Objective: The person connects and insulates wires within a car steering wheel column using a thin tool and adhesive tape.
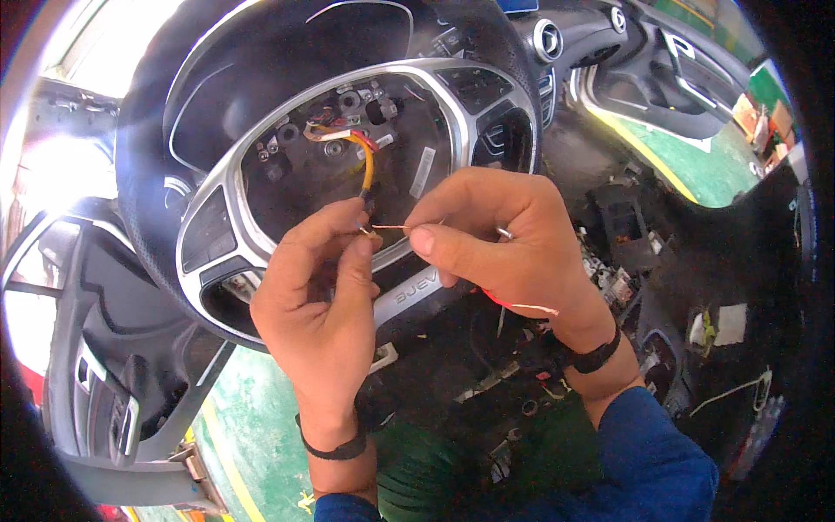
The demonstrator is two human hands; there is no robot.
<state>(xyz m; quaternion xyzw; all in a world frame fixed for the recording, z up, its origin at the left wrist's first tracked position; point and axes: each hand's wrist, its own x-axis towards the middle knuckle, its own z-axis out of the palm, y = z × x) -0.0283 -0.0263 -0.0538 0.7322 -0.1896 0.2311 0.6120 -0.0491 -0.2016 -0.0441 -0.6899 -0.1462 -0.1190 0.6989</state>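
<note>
In front of an opened steering wheel, my left hand pinches the small end of a yellow-orange cable that runs from the wheel's centre, with dark sleeving near my fingers. My right hand has thumb and forefinger closed on a thin pinkish bare wire that stretches toward my left fingertips. A short silver rod shows among my right fingers; what it belongs to is hidden. Red and white wire pieces stick out below that hand.
Open doors stand at left and right, above green floor. A dark console with loose parts is at the right. A bent pale tube, a light cloth and tools lie on the dark surfaces lower down.
</note>
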